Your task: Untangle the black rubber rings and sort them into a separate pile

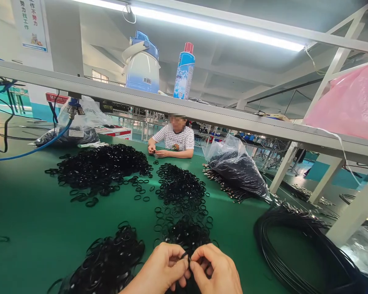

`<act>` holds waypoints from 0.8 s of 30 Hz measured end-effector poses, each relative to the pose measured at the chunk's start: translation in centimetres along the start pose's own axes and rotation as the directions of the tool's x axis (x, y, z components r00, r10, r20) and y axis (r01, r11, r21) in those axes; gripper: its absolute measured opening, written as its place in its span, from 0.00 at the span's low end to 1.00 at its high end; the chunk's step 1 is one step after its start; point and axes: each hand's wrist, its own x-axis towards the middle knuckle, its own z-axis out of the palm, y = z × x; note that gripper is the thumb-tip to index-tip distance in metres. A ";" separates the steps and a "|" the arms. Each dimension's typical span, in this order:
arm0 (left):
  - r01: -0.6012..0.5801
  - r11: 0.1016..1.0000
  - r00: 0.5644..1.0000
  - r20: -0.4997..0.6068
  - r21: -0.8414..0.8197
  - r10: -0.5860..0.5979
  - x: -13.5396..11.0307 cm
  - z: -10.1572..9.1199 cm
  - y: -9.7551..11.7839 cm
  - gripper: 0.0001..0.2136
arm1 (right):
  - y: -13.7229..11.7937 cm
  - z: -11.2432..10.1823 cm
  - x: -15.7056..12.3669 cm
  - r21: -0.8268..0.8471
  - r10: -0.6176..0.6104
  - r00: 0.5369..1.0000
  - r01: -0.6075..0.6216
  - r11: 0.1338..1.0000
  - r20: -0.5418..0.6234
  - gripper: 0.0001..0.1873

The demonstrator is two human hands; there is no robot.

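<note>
Between pinching fingertips of the left hand [167,267] and right hand [217,267] sits a black ring [184,255]; other fingers curl inward. Just beyond lies a ring pile [188,232].

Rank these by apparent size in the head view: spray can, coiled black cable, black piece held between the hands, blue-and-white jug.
1. Coiled black cable
2. Blue-and-white jug
3. Spray can
4. Held black piece

Heaps of black rings [102,165] lie on the green tabletop [33,208], with coiled black cable [265,245] at the right.
</note>
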 end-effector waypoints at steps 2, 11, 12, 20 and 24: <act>-0.003 1.000 1.000 -0.012 0.019 0.003 0.1 0.0 -0.2 0.09 | 0.1 0.1 -0.1 0.004 -0.005 1.000 0.005 1.000 0.002 0.08; -0.018 0.987 0.998 -0.061 0.161 0.028 0.0 0.1 -1.1 0.09 | 0.7 1.2 -0.7 -0.121 -0.093 0.992 0.083 0.989 -0.083 0.08; -0.014 0.987 0.998 -0.052 0.161 0.022 -0.1 0.1 -0.9 0.09 | 0.7 1.2 -0.7 -0.119 -0.092 0.992 0.082 0.989 -0.083 0.08; -0.036 0.988 0.999 0.022 0.151 0.033 -0.7 -0.3 0.2 0.11 | 0.4 0.7 -0.5 -0.086 -0.018 1.000 0.017 0.996 -0.005 0.08; -0.031 0.989 0.999 0.032 0.143 0.026 -1.1 -0.3 0.6 0.12 | 0.2 0.5 -0.5 -0.103 -0.001 0.999 0.005 0.995 0.039 0.09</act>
